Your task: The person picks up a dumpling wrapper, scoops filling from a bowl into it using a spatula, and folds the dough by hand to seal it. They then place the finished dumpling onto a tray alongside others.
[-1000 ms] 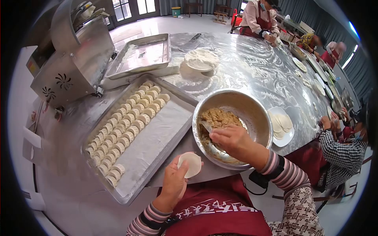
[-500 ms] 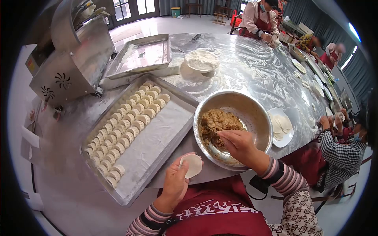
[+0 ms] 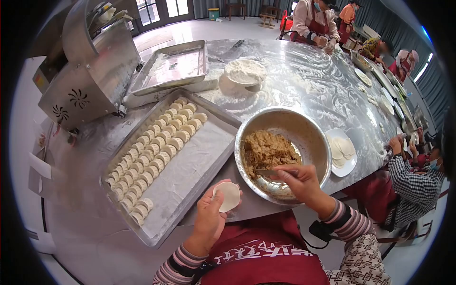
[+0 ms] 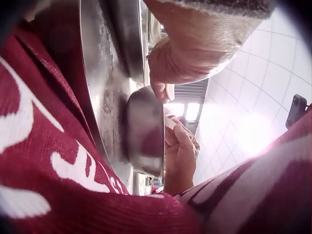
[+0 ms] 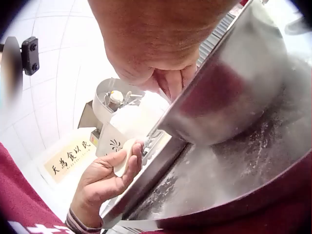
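Note:
My left hand holds a round dumpling wrapper near the table's front edge, thumb over its face. The wrapper also shows pale between the fingers in the right wrist view. With curled fingers my right hand grips a flat metal spatula over the big steel bowl. Its blade lies sideways at the lower edge of the brown filling, which is heaped on the bowl's left side. From the right wrist camera, the bowl wall hides the blade.
Left of the bowl, a tray carries rows of pleated dumplings. A white plate of wrappers stands right of the bowl. Behind are a flour bowl, a second tray and a steel machine. Other people work along the right side.
My right hand has moved down and right inside the bowl, and the spatula has swung from the filling's upper left to flat along its lower edge. The left hand keeps the wrapper, nearly still.

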`<act>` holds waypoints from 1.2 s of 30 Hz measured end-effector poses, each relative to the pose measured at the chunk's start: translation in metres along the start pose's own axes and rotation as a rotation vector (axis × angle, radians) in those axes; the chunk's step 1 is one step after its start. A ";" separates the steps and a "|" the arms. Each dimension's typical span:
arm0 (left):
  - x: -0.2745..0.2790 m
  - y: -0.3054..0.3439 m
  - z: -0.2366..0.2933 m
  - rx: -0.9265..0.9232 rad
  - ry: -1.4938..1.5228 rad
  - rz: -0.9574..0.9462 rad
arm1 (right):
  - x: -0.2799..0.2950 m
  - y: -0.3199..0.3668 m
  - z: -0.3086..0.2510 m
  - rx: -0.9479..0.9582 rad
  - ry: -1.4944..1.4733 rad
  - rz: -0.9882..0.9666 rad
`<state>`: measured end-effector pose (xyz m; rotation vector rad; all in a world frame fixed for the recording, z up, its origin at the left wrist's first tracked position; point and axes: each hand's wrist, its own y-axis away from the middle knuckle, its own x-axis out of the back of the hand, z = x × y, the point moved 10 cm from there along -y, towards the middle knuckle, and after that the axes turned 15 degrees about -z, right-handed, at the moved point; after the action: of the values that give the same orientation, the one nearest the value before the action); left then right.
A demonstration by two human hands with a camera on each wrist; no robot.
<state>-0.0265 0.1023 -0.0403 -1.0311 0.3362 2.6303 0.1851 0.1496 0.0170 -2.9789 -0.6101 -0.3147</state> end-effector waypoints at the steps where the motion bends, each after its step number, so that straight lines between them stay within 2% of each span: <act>1: 0.000 -0.001 0.001 0.003 -0.004 0.001 | 0.005 0.002 -0.002 0.001 -0.005 0.002; 3: -0.001 -0.003 0.005 -0.004 -0.001 -0.005 | 0.018 0.005 0.004 -0.101 -0.295 0.021; 5: -0.008 -0.005 0.011 -0.004 -0.008 -0.001 | 0.030 0.008 0.010 -0.150 -0.345 0.026; 7: -0.015 -0.009 0.016 -0.005 -0.018 0.004 | 0.033 0.012 0.032 -0.246 -0.655 0.030; 10: -0.024 -0.016 0.026 -0.037 -0.075 0.007 | 0.041 0.018 0.046 -0.310 -0.815 0.037; 16: -0.045 -0.030 0.026 -0.044 -0.079 -0.040 | 0.062 0.028 0.041 -0.259 -0.850 0.119; 21: -0.065 -0.035 0.014 0.036 -0.020 -0.129 | 0.076 0.036 0.035 -0.209 -0.806 0.196; 28: -0.071 -0.037 0.001 0.119 0.063 -0.144 | 0.103 0.040 0.038 -0.151 -0.780 0.338; 32: -0.075 -0.042 -0.004 0.121 0.064 -0.156 | 0.106 0.035 0.031 -0.105 -0.720 0.329; 35: -0.073 -0.046 -0.008 0.125 0.123 -0.157 | 0.082 0.036 0.016 -0.122 -0.708 0.243; 36: -0.075 -0.047 -0.011 0.139 0.184 -0.170 | 0.071 0.037 0.003 -0.058 -0.651 0.198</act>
<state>0.0496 0.1285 -0.0018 -1.2012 0.4447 2.3328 0.2643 0.1431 0.0277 -3.1332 -0.3361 0.6855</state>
